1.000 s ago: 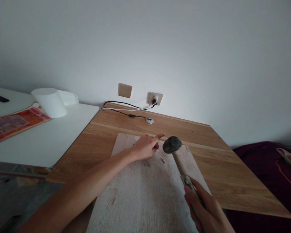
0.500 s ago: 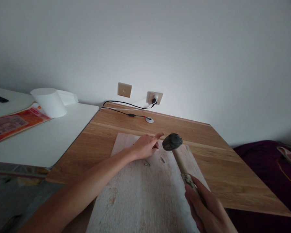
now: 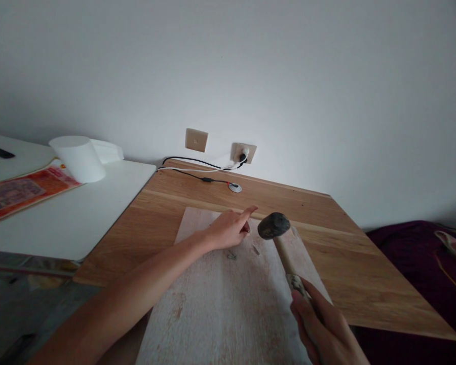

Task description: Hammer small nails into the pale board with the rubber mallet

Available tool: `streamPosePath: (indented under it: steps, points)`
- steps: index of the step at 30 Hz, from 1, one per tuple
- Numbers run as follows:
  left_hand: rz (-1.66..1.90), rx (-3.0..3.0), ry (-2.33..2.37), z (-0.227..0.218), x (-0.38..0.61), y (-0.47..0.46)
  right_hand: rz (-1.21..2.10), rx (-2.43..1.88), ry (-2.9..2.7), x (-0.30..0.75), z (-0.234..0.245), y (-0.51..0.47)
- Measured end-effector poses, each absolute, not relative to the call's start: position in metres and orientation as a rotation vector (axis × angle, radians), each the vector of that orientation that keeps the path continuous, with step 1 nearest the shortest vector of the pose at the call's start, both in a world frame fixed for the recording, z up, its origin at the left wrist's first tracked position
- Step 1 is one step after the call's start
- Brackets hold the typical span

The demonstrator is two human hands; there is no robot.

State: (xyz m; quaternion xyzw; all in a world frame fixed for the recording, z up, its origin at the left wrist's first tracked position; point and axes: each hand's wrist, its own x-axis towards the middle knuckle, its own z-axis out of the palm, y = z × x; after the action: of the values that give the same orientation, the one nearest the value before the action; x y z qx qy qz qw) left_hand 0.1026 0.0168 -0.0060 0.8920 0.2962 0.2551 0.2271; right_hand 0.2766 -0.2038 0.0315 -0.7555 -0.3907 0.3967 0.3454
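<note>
On the far left a white surface (image 3: pixel 79 218) carries a white cylinder (image 3: pixel 78 158) and a red printed sheet (image 3: pixel 19 188), both well apart from the work. Next to it stands the wooden surface (image 3: pixel 365 263), with a pale whitewashed board (image 3: pixel 220 309) laid flat on it, which gives a backing to strike into. The left hand (image 3: pixel 228 229) reaches out across the board, thumb and fingers pinched narrow around something small, probably a nail, though it is too small to tell; the index finger points away, out of the hammer's way. Two small metal bits (image 3: pixel 232 256) lie loose on the board just beside that hand. To the right, the hammer (image 3: pixel 274 226) has its dark head hovering close beside the pinching fingers. The right hand (image 3: pixel 325 332) wraps shut around the handle's end, low down for swing.
</note>
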Motion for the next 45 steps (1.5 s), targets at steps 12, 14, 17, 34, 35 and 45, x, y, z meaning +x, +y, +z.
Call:
streamPosePath:
  steps: [12,14,17,34,35,45]
  points:
    - [0.761,2.521,0.818,-0.003,0.101,0.014,1.016,-2.016,-1.029,0.285,0.017,-0.205]
    - [0.749,2.508,0.839,-0.003,0.101,0.015,1.031,-2.009,-1.005,0.281,0.024,-0.204]
    - [0.718,2.498,0.860,-0.003,0.102,0.015,1.056,-1.966,-0.982,0.273,0.036,-0.204]
    - [0.708,2.482,0.844,-0.002,0.102,0.015,1.000,-1.948,-1.200,0.281,0.029,-0.203]
    - [0.709,2.481,0.848,-0.002,0.101,0.015,0.998,-1.957,-1.173,0.282,0.029,-0.205]
    - [0.762,2.510,0.786,-0.006,0.100,0.014,1.024,-1.967,-1.146,0.306,0.016,-0.208]
